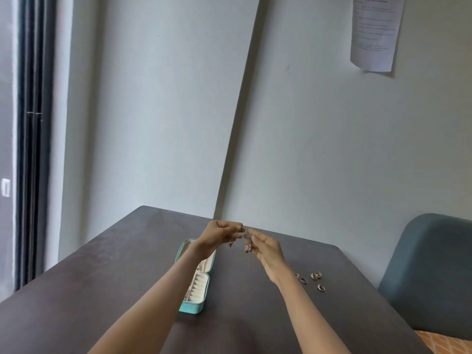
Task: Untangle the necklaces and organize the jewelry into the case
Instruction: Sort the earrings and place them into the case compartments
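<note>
**Untangling step: both hands pinch the necklace tangle in the air**

Left hand point(220, 233) and right hand point(265, 245) are raised over the table point(107, 272), fingertips nearly meeting. Each pinches a bit of the necklaces point(248, 241); fingers curled round fine chain, small pendants dangling just below both pinches. Chain is too thin and blurred to tell how knotted it is.

Step, as I judge it: untangling, not yet sorting. Next move likely calls for easing the two pinches apart gently, or re-pinching nearer the knot; a hard pull could tighten it.

Jewelry case point(196, 290) lies open below and behind the left pinch, partly hidden by that forearm; ring rolls bare, something chain-like along its left compartment. Rings point(316, 275), loose, lie on the table below and right of the right wrist, well apart from the case.

Room: bare tabletop on all sides of the hands; far table edge just beyond the pinch, wall behind. Chair point(431, 272) sits off the right edge.
</note>
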{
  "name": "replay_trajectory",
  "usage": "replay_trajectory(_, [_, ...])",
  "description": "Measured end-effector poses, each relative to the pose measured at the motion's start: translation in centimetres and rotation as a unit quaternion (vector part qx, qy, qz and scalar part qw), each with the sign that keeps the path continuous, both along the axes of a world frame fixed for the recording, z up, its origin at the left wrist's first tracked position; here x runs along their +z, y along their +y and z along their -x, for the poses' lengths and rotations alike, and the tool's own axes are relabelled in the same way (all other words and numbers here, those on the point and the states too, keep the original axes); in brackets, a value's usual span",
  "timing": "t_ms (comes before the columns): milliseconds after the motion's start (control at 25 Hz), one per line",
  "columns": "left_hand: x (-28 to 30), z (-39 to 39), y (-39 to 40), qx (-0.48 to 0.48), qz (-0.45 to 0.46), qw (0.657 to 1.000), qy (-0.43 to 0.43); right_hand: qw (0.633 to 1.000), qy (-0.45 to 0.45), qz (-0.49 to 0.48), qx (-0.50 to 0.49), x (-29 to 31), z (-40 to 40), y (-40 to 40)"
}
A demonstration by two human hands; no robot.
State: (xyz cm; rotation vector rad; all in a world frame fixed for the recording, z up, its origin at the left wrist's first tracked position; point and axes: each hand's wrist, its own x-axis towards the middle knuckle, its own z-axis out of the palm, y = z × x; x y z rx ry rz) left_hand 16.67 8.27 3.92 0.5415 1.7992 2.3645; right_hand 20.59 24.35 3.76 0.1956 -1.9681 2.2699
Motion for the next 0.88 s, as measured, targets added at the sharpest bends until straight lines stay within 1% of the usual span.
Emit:
replay_trajectory(120, [-0.2, -0.3, -0.8, 0.008, 0.029, 0.999, 0.015, 0.997, 0.003, -0.051, -0.056, 0.1, 0.3, -1.2])
replay_trajectory(200, [-0.2, -0.5, -1.1, 0.014, 0.052, 0.998, 0.025, 0.994, 0.007, -0.076, -0.072, 0.3, 0.3, -1.6])
replay_trajectory(360, [-0.1, -0.9, -1.5, 0.020, 0.092, 0.994, 0.052, 0.977, 0.033, -0.183, -0.099, 0.8, 0.0, -2.2])
replay_trajectory(400, [0.0, -1.0, -1.5, 0.027, 0.098, 0.993, 0.057, 0.975, 0.037, -0.191, -0.110, 0.8, 0.0, -2.4])
replay_trajectory(480, [0.2, -1.0, -1.5, 0.049, 0.100, 0.992, 0.060, 0.977, 0.037, -0.177, -0.111, 1.1, -0.2, -2.7])
replay_trajectory(560, [0.4, -0.9, -1.8, 0.064, 0.106, 0.991, 0.056, 0.983, 0.036, -0.158, -0.083, 1.3, -0.6, -3.0])
replay_trajectory(680, [0.2, -0.8, -2.1, 0.076, 0.118, 0.988, 0.070, 0.986, 0.024, -0.155, -0.053, 1.4, -1.0, -3.5])
replay_trajectory(880, [0.1, -0.9, -2.1, 0.076, 0.099, 0.988, 0.087, 0.977, 0.028, -0.180, -0.111, 0.3, -0.7, -3.7])
